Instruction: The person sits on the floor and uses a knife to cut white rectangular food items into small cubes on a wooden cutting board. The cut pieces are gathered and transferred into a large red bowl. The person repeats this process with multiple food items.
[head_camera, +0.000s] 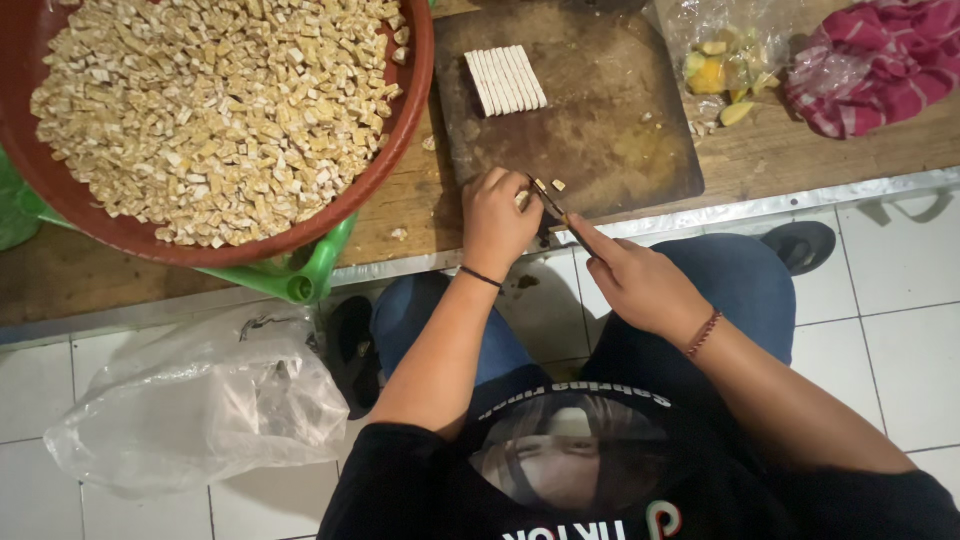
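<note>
At the cutting board (600, 130) edge: knife work on tempeh.
Right hand (640, 285) gripped the knife (553, 205); left hand (497, 220) closed on a tempeh piece (522, 198).

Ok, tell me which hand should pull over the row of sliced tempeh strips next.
Left, probably. The left hand sits curled on a tempeh piece at the cutting board's near edge, roughly in line with the tempeh strips, while the right hand grips the knife.

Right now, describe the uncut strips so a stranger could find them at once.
Find the dark wooden cutting board right of the big red bowl. At its far edge lies a neat row of pale strips, unlike the loose cubes filling the bowl.
</note>
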